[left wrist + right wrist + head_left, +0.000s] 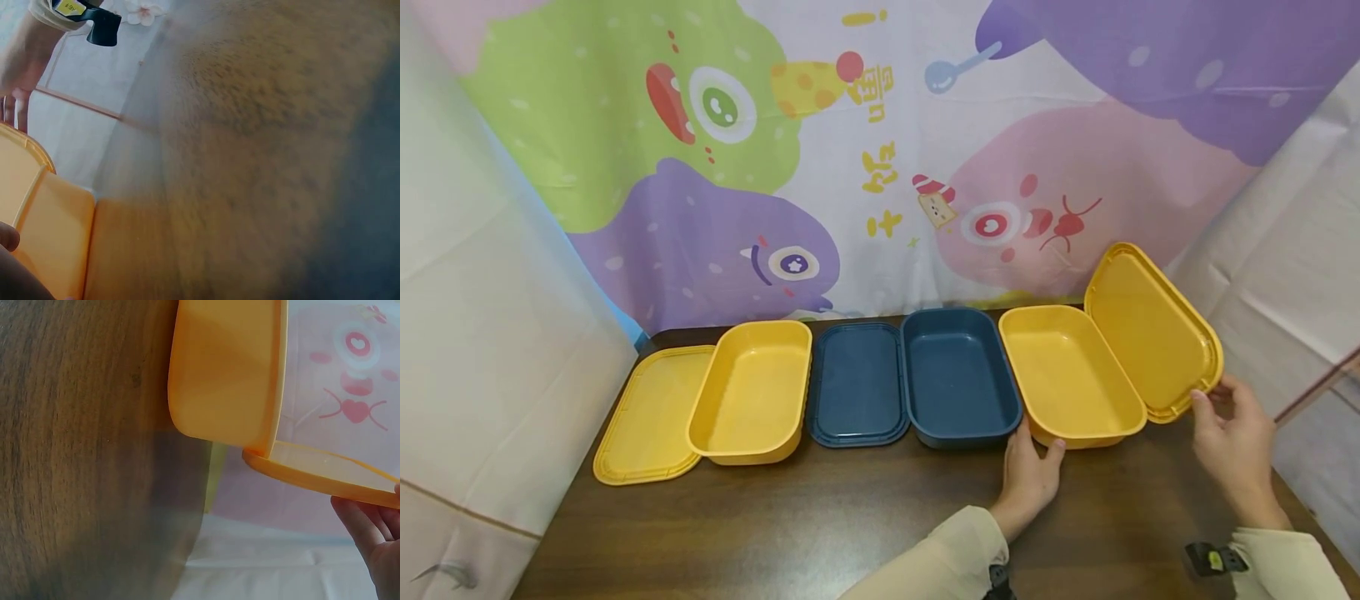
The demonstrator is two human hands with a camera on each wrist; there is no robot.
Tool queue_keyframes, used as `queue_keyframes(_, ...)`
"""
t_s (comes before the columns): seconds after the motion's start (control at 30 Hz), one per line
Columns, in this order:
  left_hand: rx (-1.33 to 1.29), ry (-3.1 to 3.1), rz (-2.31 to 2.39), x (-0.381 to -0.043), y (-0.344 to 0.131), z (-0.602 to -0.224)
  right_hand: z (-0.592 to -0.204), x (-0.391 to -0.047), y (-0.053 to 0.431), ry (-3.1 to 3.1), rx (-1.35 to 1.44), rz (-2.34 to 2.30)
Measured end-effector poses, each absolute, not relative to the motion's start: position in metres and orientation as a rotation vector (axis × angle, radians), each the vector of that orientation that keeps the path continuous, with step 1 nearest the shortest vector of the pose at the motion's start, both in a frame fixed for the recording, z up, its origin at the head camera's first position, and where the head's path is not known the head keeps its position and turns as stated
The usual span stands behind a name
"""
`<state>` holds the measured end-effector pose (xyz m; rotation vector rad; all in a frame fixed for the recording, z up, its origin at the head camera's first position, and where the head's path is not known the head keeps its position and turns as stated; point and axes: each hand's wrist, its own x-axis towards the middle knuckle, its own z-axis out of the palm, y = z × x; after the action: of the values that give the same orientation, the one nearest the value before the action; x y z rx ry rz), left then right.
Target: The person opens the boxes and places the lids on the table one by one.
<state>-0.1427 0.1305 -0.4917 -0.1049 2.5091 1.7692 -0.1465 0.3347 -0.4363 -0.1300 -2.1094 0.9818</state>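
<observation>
At the right end of the row, a yellow plastic box (1071, 375) stands uncovered on the table. My left hand (1028, 477) holds its near left corner, thumb on the front wall and fingertips in the narrow space beside the blue box (962, 383). Leaning up against the yellow box's right rim is a yellow lid (1153, 333), tilted with its inner side showing. My right hand (1236, 437) grips the lid's near right corner, thumb on the face and fingers behind. From the right wrist, the lid's edge (325, 484) meets the box's rim (281, 375).
Left of the blue box lies a blue lid (859, 383). Further left stand another yellow box (752, 392) and a flat yellow lid (655, 417), partly under that box's side. A cartoon-printed cloth (880, 167) hangs behind the brown table (737, 533); pale cloth walls flank it.
</observation>
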Motion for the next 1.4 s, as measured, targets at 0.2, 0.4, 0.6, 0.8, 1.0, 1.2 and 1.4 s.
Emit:
queue_keyframes(0.2,-0.101,2.495,1.778,-0.144,0.13,-0.494,-0.438,-0.147,0.338,-2.13,-0.235,1.033)
queue_keyframes(0.4,-0.085,2.49,1.787,-0.144,0.129,-0.493,-0.441,-0.148,0.343,-2.115,-0.301,1.13)
queue_keyframes(0.6,-0.101,2.474,1.769,-0.146,0.129,-0.495,-0.445,-0.149,0.347,-2.114,-0.366,1.208)
queue_keyframes(0.8,-0.104,2.476,1.764,-0.145,0.129,-0.494,-0.45,-0.15,0.349,-2.107,-0.398,1.248)
queue_keyframes(1.0,-0.104,2.504,1.761,-0.144,0.13,-0.493,-0.453,-0.151,0.35,-2.076,-0.395,1.292)
queue_keyframes(1.2,-0.096,2.493,1.761,-0.144,0.129,-0.492,-0.454,-0.151,0.351,-2.097,-0.427,1.303)
queue_keyframes(1.4,-0.109,2.461,1.755,-0.144,0.128,-0.492,-0.454,-0.152,0.35,-2.111,-0.451,1.314)
